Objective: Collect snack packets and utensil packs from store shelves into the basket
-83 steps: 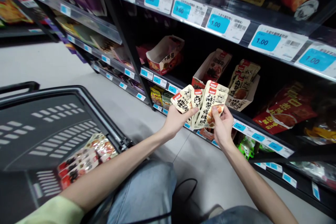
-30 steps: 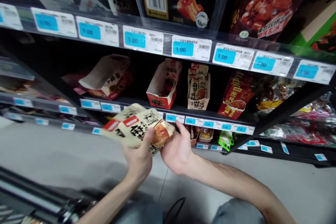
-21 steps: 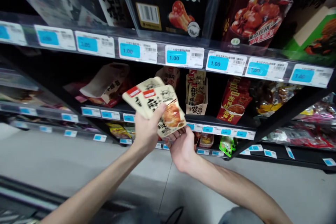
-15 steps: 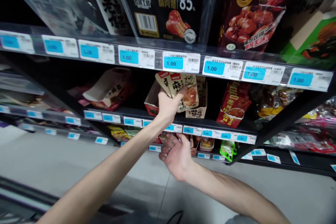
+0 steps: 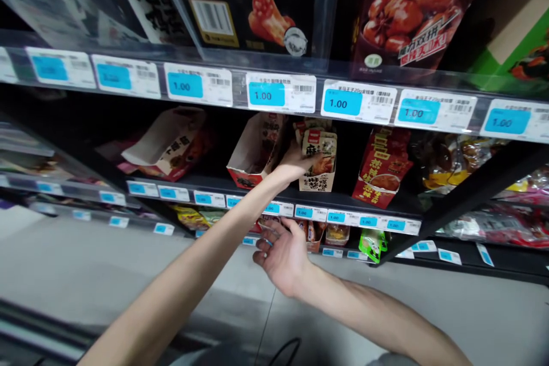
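My left hand (image 5: 299,159) reaches into the middle shelf. It grips beige snack packets (image 5: 321,148) printed with dark characters and a food picture, its thumb across their front. The packets stand upright in a small beige carton (image 5: 317,182), whose low front wall shows below them. Directly left of the hand is an open carton (image 5: 254,151) with a white inside and a red front. My right hand (image 5: 283,254) hangs lower, in front of the bottom shelf, palm turned up, with loosely bent fingers apart and nothing in them.
A red printed carton (image 5: 382,168) stands to the right, and a tilted open carton (image 5: 165,146) lies to the left. The upper shelf edge with price tags (image 5: 281,93) overhangs the middle shelf. A green packet (image 5: 372,245) sticks out from the bottom shelf.
My left hand has moved right and lowered the packets from above the open carton into the beige carton. My right hand has barely moved. The view has shifted closer to the upper shelf.
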The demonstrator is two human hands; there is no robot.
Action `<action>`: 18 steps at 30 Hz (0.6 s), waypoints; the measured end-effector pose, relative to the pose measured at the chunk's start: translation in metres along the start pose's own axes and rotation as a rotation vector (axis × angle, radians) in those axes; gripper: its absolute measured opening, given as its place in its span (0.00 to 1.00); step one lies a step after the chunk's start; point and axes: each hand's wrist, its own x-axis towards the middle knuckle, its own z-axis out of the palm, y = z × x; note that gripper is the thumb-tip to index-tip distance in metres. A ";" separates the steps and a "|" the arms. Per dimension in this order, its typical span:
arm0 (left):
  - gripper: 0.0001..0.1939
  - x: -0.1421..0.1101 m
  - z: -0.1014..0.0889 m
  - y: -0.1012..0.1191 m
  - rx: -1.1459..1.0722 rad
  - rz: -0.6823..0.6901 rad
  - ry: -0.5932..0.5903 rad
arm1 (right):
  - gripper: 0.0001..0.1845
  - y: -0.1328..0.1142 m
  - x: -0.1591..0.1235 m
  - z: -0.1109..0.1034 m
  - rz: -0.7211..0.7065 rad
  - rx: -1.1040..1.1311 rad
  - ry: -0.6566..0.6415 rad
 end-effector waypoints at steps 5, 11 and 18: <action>0.45 -0.001 -0.001 0.022 0.235 0.103 0.110 | 0.14 0.001 0.007 -0.002 -0.004 -0.051 0.030; 0.29 -0.057 -0.036 0.063 0.194 0.218 -0.045 | 0.09 -0.005 0.002 -0.003 0.002 -0.090 0.024; 0.26 -0.220 -0.200 0.069 0.204 -0.236 0.476 | 0.06 -0.005 0.009 -0.004 0.048 -0.239 0.064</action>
